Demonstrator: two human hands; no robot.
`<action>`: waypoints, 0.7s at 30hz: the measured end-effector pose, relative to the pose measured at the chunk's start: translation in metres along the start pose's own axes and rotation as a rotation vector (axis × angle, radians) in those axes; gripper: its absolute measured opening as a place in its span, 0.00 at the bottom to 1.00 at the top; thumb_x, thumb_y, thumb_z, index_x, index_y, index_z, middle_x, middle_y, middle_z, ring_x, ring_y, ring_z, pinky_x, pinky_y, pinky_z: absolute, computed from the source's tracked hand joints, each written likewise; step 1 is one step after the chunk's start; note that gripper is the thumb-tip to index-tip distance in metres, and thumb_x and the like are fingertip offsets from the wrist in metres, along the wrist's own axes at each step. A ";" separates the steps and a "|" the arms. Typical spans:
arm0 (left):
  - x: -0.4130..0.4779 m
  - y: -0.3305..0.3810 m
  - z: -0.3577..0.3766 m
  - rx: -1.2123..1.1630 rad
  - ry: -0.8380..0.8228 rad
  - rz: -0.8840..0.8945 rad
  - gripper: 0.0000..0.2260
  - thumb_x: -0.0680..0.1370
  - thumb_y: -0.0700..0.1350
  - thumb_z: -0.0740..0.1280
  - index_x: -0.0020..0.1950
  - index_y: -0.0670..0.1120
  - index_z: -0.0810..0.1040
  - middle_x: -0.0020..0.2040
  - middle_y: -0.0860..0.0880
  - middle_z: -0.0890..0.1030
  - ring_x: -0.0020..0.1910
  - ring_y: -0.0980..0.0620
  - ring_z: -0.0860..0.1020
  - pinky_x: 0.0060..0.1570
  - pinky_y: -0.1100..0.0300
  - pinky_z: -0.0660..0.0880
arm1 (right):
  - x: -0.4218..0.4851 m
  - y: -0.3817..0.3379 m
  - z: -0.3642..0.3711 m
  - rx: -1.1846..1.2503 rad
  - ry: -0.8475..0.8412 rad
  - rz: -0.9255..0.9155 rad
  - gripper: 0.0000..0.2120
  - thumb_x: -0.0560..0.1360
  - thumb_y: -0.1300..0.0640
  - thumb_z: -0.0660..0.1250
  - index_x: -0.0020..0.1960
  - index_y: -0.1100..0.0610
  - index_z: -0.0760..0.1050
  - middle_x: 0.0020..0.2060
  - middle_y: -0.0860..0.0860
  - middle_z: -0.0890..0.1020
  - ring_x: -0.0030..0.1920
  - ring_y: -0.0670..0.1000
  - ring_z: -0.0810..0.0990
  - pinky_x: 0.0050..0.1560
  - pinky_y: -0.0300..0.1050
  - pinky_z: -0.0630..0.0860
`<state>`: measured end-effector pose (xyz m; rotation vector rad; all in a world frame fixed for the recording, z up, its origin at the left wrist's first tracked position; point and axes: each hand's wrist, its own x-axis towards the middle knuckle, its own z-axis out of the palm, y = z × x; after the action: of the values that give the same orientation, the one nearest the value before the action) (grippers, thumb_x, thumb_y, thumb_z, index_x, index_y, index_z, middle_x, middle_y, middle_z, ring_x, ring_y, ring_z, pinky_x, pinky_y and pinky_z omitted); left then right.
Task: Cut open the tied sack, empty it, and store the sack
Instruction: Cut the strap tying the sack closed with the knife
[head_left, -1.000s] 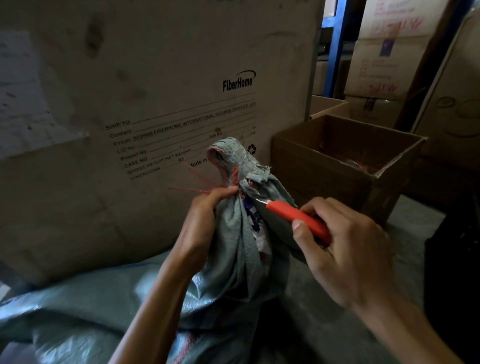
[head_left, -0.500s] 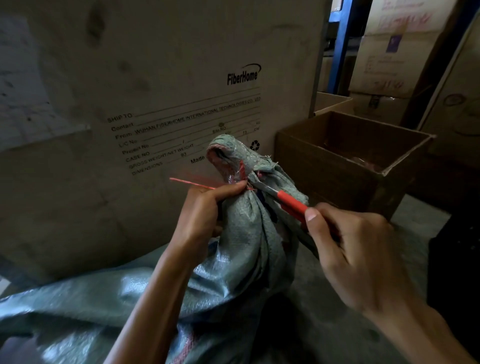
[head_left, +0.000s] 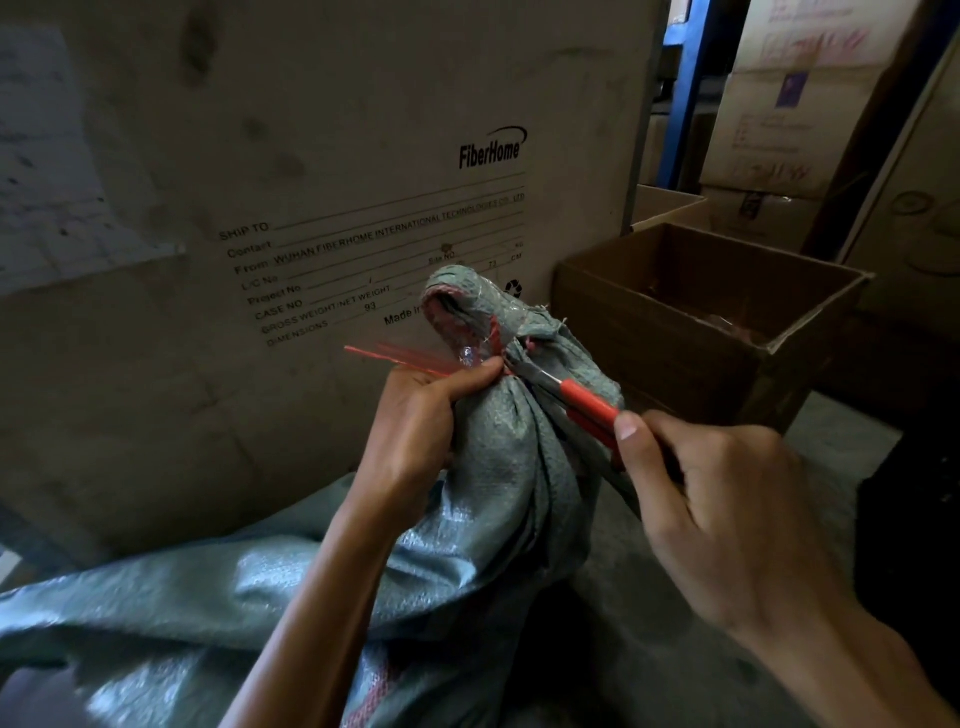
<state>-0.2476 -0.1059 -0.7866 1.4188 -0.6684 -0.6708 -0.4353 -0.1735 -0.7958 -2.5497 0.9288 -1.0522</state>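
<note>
One woven grey-green sack (head_left: 498, 467) lies slumped on the floor in front of the person, its gathered neck standing up between two bare hands. The left hand (head_left: 421, 421) is closed around the neck just below the tie, thumb pressed by the knot, with thin red string ends (head_left: 400, 357) sticking out leftwards past it. The right hand (head_left: 727, 509) grips one red-handled cutter (head_left: 587, 402), its metal tip laid against the tie; whether the blade is under the string is hard to make out, since the folds of cloth cover it. Behind the sack stands one big cardboard carton (head_left: 311, 182) printed "FiberHome", close enough to crowd the work. To the right sits one open brown box (head_left: 706, 317), contents dim and unclear. More stacked cartons (head_left: 795, 104) sit farther back, cut off by the frame, beside a blue upright post (head_left: 685, 88).
</note>
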 end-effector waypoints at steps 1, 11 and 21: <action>-0.001 0.000 0.001 -0.019 -0.003 0.022 0.13 0.77 0.43 0.71 0.33 0.46 0.87 0.27 0.53 0.85 0.21 0.62 0.79 0.20 0.72 0.70 | 0.000 -0.001 0.000 -0.011 0.000 0.007 0.21 0.82 0.44 0.53 0.35 0.47 0.75 0.20 0.39 0.65 0.21 0.43 0.71 0.22 0.30 0.57; -0.003 -0.006 0.007 -0.018 0.005 0.109 0.17 0.78 0.39 0.70 0.30 0.44 0.86 0.25 0.52 0.84 0.21 0.61 0.79 0.21 0.74 0.69 | -0.007 -0.004 -0.005 -0.103 -0.054 0.031 0.22 0.82 0.42 0.51 0.33 0.48 0.71 0.20 0.42 0.65 0.19 0.42 0.67 0.24 0.33 0.57; -0.005 0.001 0.009 -0.080 0.001 0.056 0.18 0.78 0.39 0.69 0.28 0.44 0.85 0.23 0.52 0.82 0.20 0.61 0.78 0.20 0.73 0.70 | -0.013 0.000 -0.003 -0.068 -0.049 0.006 0.16 0.82 0.41 0.50 0.39 0.44 0.67 0.28 0.41 0.68 0.25 0.42 0.68 0.27 0.36 0.59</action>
<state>-0.2575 -0.1078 -0.7853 1.3221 -0.6716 -0.6457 -0.4440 -0.1653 -0.8007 -2.6133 0.9755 -0.9684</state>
